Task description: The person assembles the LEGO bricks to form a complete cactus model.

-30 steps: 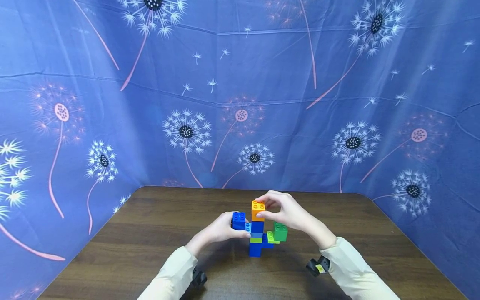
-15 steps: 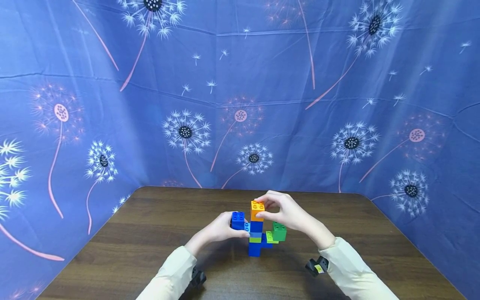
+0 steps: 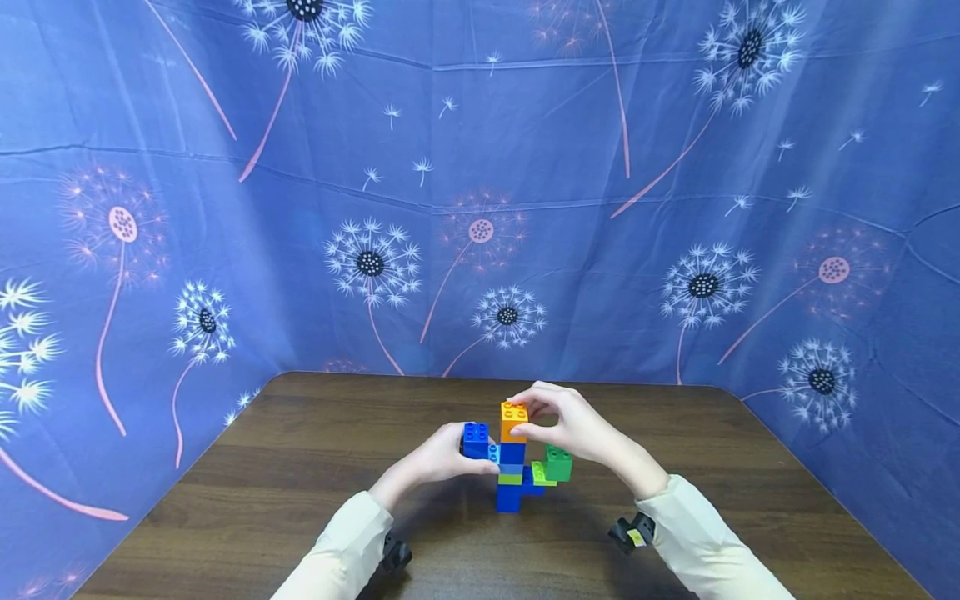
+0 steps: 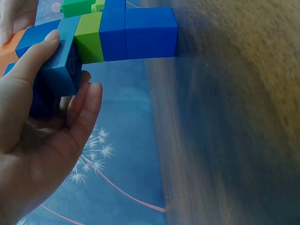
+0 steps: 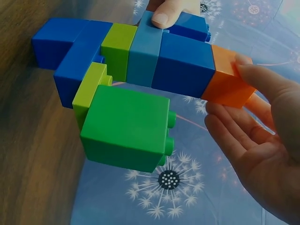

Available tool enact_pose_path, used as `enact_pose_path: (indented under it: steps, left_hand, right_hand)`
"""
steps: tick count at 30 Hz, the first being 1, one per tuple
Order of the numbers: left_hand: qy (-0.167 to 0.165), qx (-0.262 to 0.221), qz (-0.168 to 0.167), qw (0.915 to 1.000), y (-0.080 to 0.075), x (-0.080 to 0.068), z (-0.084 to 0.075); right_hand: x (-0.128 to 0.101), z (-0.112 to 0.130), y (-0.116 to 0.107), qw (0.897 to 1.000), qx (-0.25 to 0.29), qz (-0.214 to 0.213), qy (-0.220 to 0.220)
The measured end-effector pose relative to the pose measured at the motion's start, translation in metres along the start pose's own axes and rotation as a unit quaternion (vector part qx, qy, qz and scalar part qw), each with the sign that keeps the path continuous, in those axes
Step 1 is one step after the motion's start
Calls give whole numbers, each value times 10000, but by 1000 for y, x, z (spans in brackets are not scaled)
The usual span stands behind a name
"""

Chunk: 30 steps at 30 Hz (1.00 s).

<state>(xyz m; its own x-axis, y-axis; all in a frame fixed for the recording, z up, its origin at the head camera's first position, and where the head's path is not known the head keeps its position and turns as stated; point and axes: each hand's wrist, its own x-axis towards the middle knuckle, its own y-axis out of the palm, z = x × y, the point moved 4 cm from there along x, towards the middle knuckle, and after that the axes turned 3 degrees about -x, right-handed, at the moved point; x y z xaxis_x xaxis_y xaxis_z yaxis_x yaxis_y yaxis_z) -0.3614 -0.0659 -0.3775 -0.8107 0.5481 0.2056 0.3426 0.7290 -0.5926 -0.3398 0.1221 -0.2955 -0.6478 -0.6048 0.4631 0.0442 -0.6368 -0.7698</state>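
A stacked figure of toy building bricks stands upright on the table, its dark blue base brick (image 3: 507, 499) at the bottom. My right hand (image 3: 564, 421) pinches the orange brick (image 3: 513, 422) on top, thumb on the near side; in the right wrist view that orange brick (image 5: 228, 77) sits against a dark blue brick (image 5: 184, 63). My left hand (image 3: 438, 454) grips the left arm of the figure, its thumb on the light blue brick (image 4: 63, 58). A raised blue brick (image 3: 476, 440) stands on that arm. Out on the right side, a green brick (image 3: 558, 463) sits on a lime brick (image 5: 90, 91).
The brown wooden table (image 3: 300, 467) spreads around the figure. Behind and beside it hangs a blue dandelion-print cloth (image 3: 600, 250). A black wrist camera (image 3: 632, 532) is strapped below the right sleeve, and another camera (image 3: 395, 553) is by the left.
Both hands keep their hold on the bricks. The figure and hands appear shifted very slightly left in the head view, along with the backdrop; otherwise nothing visibly differs.
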Motion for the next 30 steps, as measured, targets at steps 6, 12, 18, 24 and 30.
enact_pose_path:
  steps: [6, 12, 18, 24, 30]
  left_hand:
    - [14, 34, -96, 9999, 2, 0, 1]
    - [-7, 60, -147, 9999, 3, -1, 2]
    - [-126, 66, -344, 9993, 0, -3, 2]
    - [-95, 37, -332, 9994, -1, -8, 2]
    - [-49, -61, -331, 9994, -1, -9, 2]
  right_hand:
    - [0, -3, 1, 9999, 83, 58, 62]
    - [-2, -7, 3, 9998, 128, 68, 157]
    - [-3, -8, 4, 9999, 45, -28, 153]
    - [-4, -7, 4, 10000, 11, -39, 76]
    - [-12, -4, 3, 9999, -9, 61, -118]
